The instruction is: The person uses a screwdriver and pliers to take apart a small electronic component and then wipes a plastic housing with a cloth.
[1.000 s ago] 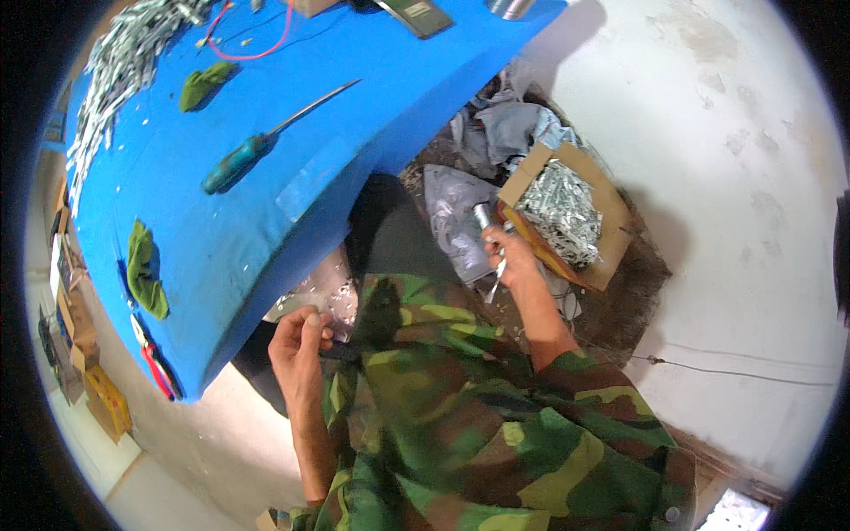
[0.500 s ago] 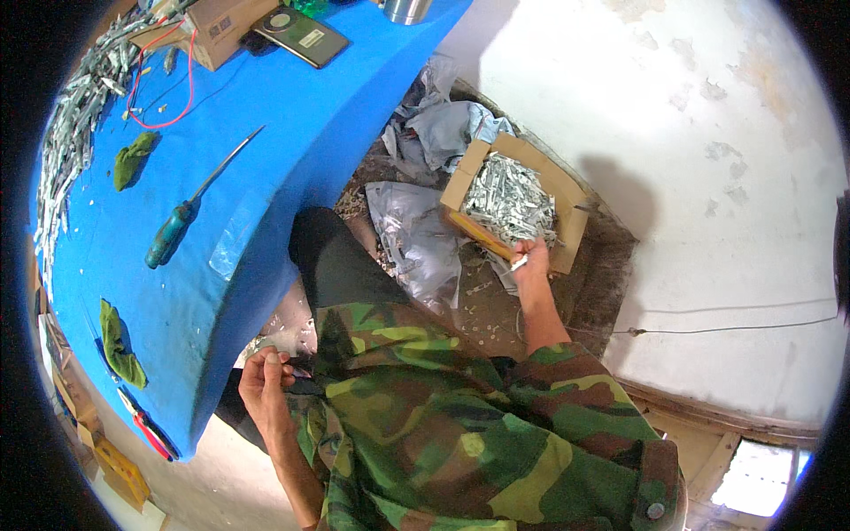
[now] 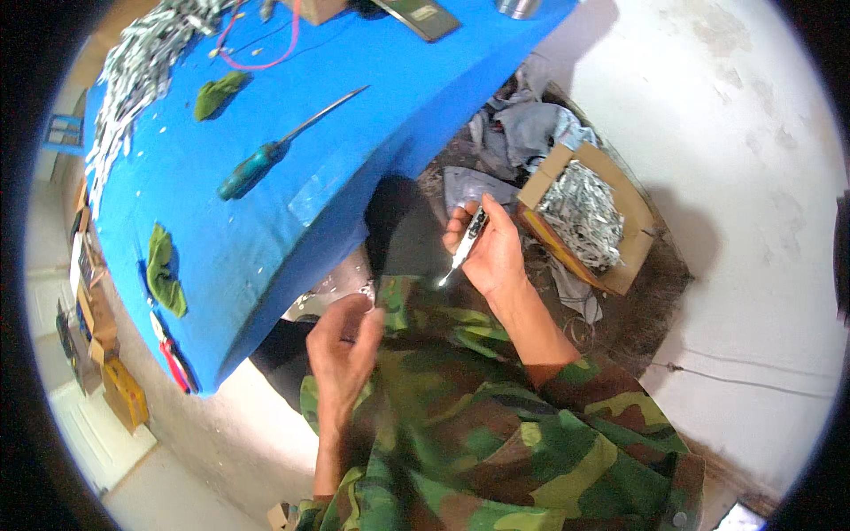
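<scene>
My right hand (image 3: 498, 257) is closed around a slim white stick (image 3: 467, 246) with dark parts on its upper end and a shiny narrow tip pointing down to the left; it resembles a digital thermometer. My left hand (image 3: 341, 345) hovers over my lap, just left of the right one. Motion smears its fingers, which look partly curled, and I cannot tell if anything is between them. Beyond my right hand stands an open cardboard box (image 3: 636, 255) holding a heap of similar white and grey pieces (image 3: 582, 215).
On the blue-covered table (image 3: 239, 257) lie a teal-handled screwdriver (image 3: 257, 166), green cloths (image 3: 218, 95), red-handled pliers (image 3: 171, 354), a phone (image 3: 425, 18) and a heap of slim grey-white pieces (image 3: 146, 66). Grey plastic bags (image 3: 531, 128) lie on the floor by the white wall (image 3: 753, 221).
My right hand has come back from the box toward my lap, bringing the white stick. My left hand has risen toward it. The whole view has shifted, with the table now further right.
</scene>
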`<state>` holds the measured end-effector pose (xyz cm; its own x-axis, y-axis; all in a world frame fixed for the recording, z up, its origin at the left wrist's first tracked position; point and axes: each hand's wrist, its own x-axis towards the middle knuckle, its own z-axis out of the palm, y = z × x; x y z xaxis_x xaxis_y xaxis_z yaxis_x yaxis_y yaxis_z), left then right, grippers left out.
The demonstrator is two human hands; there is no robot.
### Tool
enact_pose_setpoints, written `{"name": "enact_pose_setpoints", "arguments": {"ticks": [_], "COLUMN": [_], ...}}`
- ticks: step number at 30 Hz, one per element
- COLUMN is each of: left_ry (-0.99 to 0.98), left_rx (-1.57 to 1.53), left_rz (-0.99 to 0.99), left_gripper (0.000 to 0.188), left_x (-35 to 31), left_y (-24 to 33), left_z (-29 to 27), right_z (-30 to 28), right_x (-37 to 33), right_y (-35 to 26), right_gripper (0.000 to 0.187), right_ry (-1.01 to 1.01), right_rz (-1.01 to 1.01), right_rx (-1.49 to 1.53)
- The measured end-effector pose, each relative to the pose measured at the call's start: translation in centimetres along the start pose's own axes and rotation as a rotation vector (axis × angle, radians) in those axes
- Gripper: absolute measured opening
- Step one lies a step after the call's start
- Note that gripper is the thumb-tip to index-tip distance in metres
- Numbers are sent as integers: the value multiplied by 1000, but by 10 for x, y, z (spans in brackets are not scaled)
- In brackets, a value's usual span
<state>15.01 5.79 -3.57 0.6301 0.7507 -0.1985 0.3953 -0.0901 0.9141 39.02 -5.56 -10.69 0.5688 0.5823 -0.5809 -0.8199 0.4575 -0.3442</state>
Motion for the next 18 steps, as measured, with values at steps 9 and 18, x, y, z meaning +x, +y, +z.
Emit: {"name": "enact_pose_setpoints", "arguments": {"ticks": [9,18], "left_ry": [-3,53], "left_rx": [97,-71], "left_rz": [166,-2], "left_gripper": [33,28], "left_x": [-7,-18], "left_y": [16,17], "left_z": [2,-15], "right_z": [67,87], "right_x": [-47,-68], "right_y": [66,86], "right_gripper": [32,41], "right_ry": [-246,-476], "right_rz": [192,201], "right_rx": [-140,-297]}}
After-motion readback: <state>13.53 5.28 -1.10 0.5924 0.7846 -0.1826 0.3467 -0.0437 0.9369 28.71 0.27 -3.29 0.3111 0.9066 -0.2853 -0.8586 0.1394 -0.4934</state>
